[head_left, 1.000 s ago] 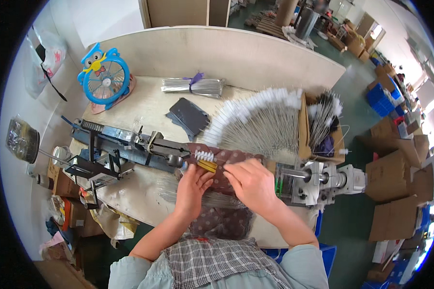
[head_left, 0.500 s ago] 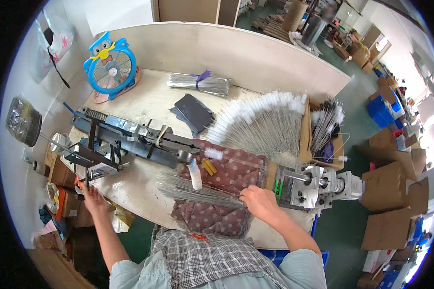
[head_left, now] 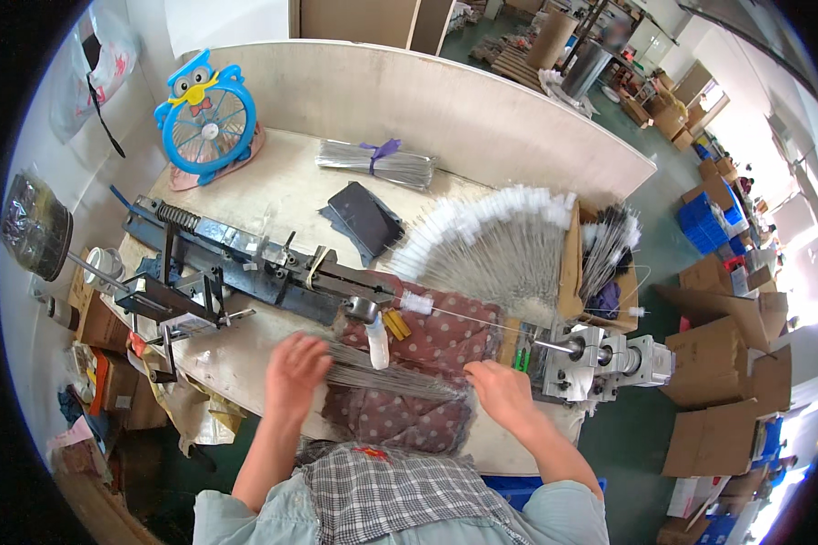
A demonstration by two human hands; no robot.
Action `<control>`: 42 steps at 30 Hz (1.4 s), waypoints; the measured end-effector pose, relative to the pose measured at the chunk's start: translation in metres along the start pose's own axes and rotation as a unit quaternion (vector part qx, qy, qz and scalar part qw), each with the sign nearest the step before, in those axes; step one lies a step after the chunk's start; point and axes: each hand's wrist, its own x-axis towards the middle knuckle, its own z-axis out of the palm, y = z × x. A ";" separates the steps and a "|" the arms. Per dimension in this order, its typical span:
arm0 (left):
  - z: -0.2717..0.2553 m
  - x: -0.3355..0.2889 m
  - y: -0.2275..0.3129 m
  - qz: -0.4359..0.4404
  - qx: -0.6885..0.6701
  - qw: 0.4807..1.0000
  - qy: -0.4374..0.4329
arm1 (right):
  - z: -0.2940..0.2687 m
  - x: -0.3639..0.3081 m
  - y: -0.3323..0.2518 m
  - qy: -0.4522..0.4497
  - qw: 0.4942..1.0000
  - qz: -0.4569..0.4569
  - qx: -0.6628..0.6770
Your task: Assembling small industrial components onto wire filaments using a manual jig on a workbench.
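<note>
My left hand (head_left: 296,368), blurred by motion, is beside the left end of a pile of thin metal wires (head_left: 395,374); its fingers look loosely apart, with nothing visible in them. At the pile's right end, my right hand (head_left: 504,395) has thumb and fingers pinched together; whatever they hold is too fine to make out. Above the wires, a small white-bristled brush (head_left: 416,302) sits at the end of the long metal bench fixture (head_left: 282,263). Its thin stem runs right toward a motorized chuck (head_left: 600,354). A white-wrapped handle (head_left: 378,345) hangs from the fixture.
Finished white brushes (head_left: 491,232) lie fanned out beside a cardboard box (head_left: 573,263) of more brushes. Yellow pieces (head_left: 396,324) rest on a dotted brown cloth (head_left: 445,331). A lever frame (head_left: 177,304) stands left. Behind are a tied wire bundle (head_left: 377,163) and blue fan (head_left: 209,127).
My left hand has left the lever frame's handle and moved right to the wires. The lever has swung down a little. My right hand stays pinched in nearly the same spot.
</note>
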 end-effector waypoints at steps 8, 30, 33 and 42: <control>0.129 -0.005 -0.060 -0.030 0.224 0.973 0.053 | 0.004 -0.006 0.003 0.042 0.998 -0.043 -0.024; 0.194 0.024 -0.127 0.369 0.693 0.496 -0.371 | -0.093 0.024 0.033 0.233 0.970 0.032 0.063; 0.201 0.043 -0.137 0.436 0.693 0.428 -0.384 | -0.081 0.031 0.041 0.241 0.965 0.013 0.103; 0.166 0.025 -0.086 0.494 0.634 0.459 -0.379 | -0.092 0.047 0.044 0.057 0.992 -0.024 0.112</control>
